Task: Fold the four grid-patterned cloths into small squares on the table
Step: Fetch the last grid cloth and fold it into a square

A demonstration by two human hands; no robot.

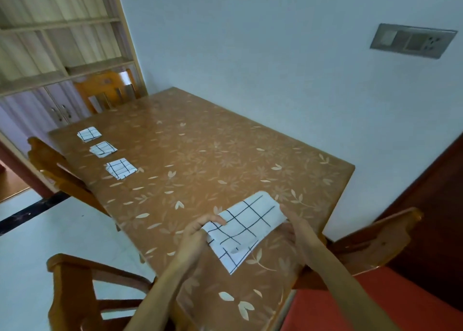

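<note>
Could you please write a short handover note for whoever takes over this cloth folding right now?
Left hand: pinches the left edge of the fourth cloth, thumb on top.
Right hand: holds its right end.
The fourth cloth is only partly folded, still an oblong, at the near end of the table.
Done: far square, middle square and near square lie folded in a row along the table's left side.
Left to do: fold the fourth cloth down to a small square and set it down.

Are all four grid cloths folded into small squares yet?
No: three small squares lie along the table edge, but the fourth cloth is a longer strip held by the left hand and right hand.
</note>
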